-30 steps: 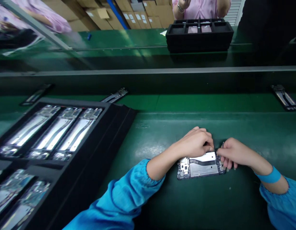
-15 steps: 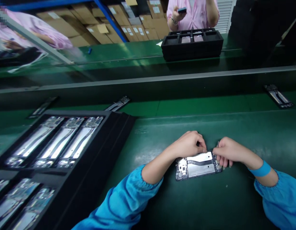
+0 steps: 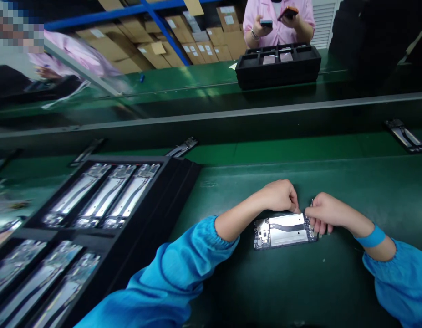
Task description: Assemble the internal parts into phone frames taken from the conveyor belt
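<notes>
An opened phone body (image 3: pixel 288 230) lies flat on the green bench, its silver inner plate, dark flex cable and circuit board showing. My left hand (image 3: pixel 282 195) is closed in a pinch at the phone's far edge, near its right end; whatever is between the fingertips is hidden. At the right end is my right hand (image 3: pixel 325 212), fingers curled and thumb by the corner. A thin metal tool (image 3: pixel 312 203) pokes up beside its thumb, with the kind and the tip not clear. Both hands are close together.
To the left, a black foam tray (image 3: pixel 152 200) holds several opened phone bodies in slots. More phone bodies (image 3: pixel 406 135) lie on the strip behind. Beyond a rail (image 3: pixel 211 119), a person in pink holds two devices above another black tray (image 3: pixel 277 75). Cartons (image 3: pixel 178 34) fill the shelves.
My left hand has moved slightly right along the phone's far edge, and its fingers are pinched tighter. The view has shifted a little. The person opposite now shows a second device.
</notes>
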Demonstrator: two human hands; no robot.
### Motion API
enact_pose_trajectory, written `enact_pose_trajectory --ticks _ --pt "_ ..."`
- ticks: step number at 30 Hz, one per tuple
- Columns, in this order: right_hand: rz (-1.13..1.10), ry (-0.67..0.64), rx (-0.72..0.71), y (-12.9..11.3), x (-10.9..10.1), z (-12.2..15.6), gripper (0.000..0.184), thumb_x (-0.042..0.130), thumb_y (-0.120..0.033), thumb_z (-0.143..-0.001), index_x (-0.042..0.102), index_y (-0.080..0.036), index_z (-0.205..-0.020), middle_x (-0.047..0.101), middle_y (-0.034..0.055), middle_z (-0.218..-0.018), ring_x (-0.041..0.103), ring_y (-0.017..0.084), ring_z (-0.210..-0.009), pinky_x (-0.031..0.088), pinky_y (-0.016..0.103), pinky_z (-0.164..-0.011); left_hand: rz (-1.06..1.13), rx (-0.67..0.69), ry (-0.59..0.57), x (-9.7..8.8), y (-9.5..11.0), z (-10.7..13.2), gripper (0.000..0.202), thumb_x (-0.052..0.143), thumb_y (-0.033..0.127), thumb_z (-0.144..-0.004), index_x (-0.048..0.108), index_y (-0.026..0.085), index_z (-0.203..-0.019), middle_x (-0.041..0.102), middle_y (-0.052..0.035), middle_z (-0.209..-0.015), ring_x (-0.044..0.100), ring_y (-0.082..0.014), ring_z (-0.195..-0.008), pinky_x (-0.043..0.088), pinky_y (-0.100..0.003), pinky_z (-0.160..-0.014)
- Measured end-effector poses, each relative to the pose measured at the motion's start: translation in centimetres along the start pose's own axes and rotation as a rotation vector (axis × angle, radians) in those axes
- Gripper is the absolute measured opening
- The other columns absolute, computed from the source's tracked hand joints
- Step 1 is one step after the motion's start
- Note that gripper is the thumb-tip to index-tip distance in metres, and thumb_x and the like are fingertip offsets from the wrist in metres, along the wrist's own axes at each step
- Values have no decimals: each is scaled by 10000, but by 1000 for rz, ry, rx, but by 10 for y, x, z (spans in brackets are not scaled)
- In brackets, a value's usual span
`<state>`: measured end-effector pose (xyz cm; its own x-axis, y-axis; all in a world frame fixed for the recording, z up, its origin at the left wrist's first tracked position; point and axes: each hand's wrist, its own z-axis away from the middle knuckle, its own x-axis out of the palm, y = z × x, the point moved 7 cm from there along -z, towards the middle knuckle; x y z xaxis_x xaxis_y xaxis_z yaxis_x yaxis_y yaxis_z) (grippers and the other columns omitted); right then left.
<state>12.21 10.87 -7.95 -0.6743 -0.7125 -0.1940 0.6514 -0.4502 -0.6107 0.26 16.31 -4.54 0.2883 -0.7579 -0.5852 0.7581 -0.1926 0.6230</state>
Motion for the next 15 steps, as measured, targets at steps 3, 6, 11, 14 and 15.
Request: enact_pose_trajectory --ticks 3,6,11,14,15 --pt "1 8 3 0 -1 0 340 464 -122 -840 638 -125 -547 699 87 -562 661 153 -428 452 154 -305 13 -10 37 0 -1 4 115 795 280 -693 806 223 -791 764 -7 -795 650 -145 -712 407 -223 -586" --pt "3 18 1 0 -2 0 337 476 -130 -847 635 -126 -549 700 89 -564 658 151 -427 457 157 -308 4 -32 73 0 0 7 119 801 302 -689 800 218 -773 761 -11 -790 651 -152 -712 410 -229 -586" --pt "5 20 0 -1 -1 0 339 482 -130 -852 643 -120 -553 703 102 -575 658 153 -432 459 158 -311 -39 -81 139 3 4 14 68 754 272 -720 792 245 -770 750 8 -766 646 -160 -712 416 -252 -603" --pt "7 25 -2 -1 -1 0 347 477 -129 -853 634 -122 -543 697 95 -567 652 150 -427 448 158 -305 -77 -113 206 6 7 21 91 694 271 -758 780 251 -778 746 3 -792 637 -177 -718 423 -279 -624" --pt "10 30 -2 -1 -1 -1 346 479 -133 -853 631 -123 -542 693 92 -563 648 150 -425 445 161 -304 -89 -120 227 8 8 24 101 679 282 -770 773 248 -780 743 -3 -803 634 -184 -726 427 -288 -633"
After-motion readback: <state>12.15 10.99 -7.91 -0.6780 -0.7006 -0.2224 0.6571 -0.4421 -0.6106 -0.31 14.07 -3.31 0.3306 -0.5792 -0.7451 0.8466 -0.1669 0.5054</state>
